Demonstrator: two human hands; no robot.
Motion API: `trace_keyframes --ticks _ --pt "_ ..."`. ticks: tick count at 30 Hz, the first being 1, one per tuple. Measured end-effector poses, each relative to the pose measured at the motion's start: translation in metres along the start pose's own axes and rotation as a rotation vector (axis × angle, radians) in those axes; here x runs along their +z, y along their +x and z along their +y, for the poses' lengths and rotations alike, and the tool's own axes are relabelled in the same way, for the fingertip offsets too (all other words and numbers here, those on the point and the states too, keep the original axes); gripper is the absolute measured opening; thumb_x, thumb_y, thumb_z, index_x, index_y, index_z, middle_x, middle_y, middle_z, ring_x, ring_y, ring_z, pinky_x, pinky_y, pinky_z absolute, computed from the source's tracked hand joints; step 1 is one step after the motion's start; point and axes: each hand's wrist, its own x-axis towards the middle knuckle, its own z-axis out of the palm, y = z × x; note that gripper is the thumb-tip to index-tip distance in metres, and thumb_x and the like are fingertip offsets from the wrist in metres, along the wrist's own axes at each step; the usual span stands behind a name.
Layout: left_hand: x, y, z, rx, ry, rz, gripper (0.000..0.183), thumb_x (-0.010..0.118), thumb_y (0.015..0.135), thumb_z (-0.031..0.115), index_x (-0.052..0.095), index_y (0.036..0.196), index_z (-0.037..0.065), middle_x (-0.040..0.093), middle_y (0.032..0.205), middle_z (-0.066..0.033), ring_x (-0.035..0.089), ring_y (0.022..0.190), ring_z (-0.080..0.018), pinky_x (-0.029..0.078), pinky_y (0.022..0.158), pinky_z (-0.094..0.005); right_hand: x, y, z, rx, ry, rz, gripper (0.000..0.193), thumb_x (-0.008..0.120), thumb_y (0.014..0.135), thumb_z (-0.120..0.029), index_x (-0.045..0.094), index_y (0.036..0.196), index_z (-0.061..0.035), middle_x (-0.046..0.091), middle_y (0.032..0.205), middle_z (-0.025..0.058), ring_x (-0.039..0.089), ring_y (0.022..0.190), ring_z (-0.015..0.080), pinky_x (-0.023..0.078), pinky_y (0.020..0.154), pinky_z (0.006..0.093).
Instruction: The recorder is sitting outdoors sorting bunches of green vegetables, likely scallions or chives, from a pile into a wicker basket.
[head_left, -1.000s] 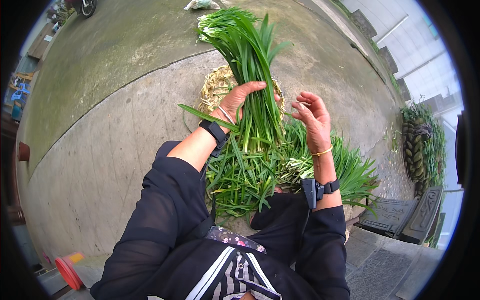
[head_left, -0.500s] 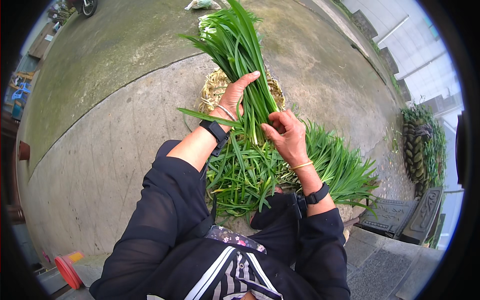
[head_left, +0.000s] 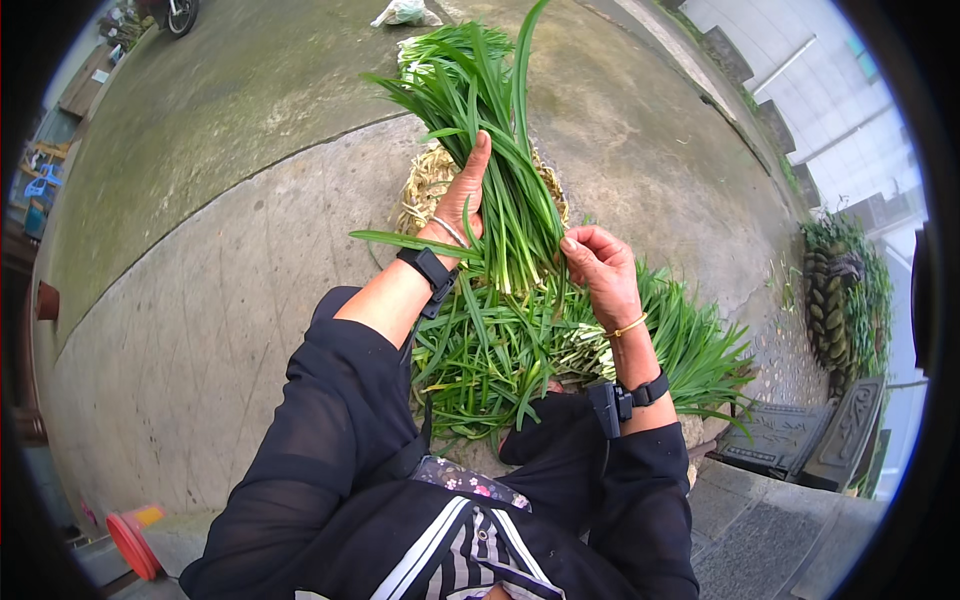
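My left hand (head_left: 463, 197) is closed round a bunch of Chinese chives (head_left: 510, 200), its thumb pointing up. Green leaves fan away at the far end, and the pale stem ends face me. At the bunch's right edge, my right hand (head_left: 607, 280) pinches a chive leaf between thumb and fingertips. One long leaf lies across my left wrist. Below both hands spreads a heap of loose green leaves (head_left: 490, 355). To its right lies a pile of chives (head_left: 690, 345) with pale stems toward the heap. A woven basket (head_left: 425, 188) stands partly hidden behind the bunch.
More chives (head_left: 418, 62) lie beyond the basket, near a plastic bag (head_left: 405, 12). Concrete ground (head_left: 230, 260) surrounds the work. Dark carved slabs (head_left: 775, 432) and a plant-covered post (head_left: 830, 310) stand at right. A red round object (head_left: 133, 545) is at lower left.
My right hand has moved right, drawing a leaf outward at the bunch's edge. The bunch has loosened and fanned out, and my left thumb has lifted upright.
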Motion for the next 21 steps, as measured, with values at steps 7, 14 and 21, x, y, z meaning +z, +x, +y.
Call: trace_keyframes --ticks 7,14,21 --pt "0.0 -0.001 -0.014 -0.019 0.071 0.027 0.065 0.064 0.068 0.065 0.058 0.098 0.007 0.062 0.086 -0.0047 0.063 0.078 -0.0162 0.054 0.071 -0.0328 0.003 0.004 -0.013 -0.093 0.061 0.064 0.013 0.062 0.087 -0.016 0.06 0.095 -0.0051 0.064 0.076 0.002 0.047 0.055 0.0027 0.038 0.05 0.0161" --pt "0.011 -0.004 -0.026 -0.078 0.032 -0.095 0.07 0.065 0.067 0.063 0.054 0.109 0.007 0.062 0.091 -0.0054 0.063 0.083 -0.0181 0.055 0.077 -0.0348 0.007 0.009 -0.016 -0.207 -0.081 0.188 0.008 0.063 0.086 -0.011 0.063 0.09 -0.0046 0.064 0.076 -0.0007 0.054 0.064 0.0039 0.043 0.056 0.0182" --pt "0.005 -0.004 -0.021 -0.119 0.083 -0.075 0.027 0.065 0.082 0.015 0.057 0.105 0.004 0.065 0.092 -0.0084 0.064 0.083 -0.0198 0.055 0.075 -0.0338 0.005 0.012 -0.022 -0.199 -0.156 0.186 0.015 0.062 0.085 -0.01 0.066 0.097 -0.0026 0.066 0.081 0.0016 0.057 0.068 0.006 0.045 0.06 0.0201"
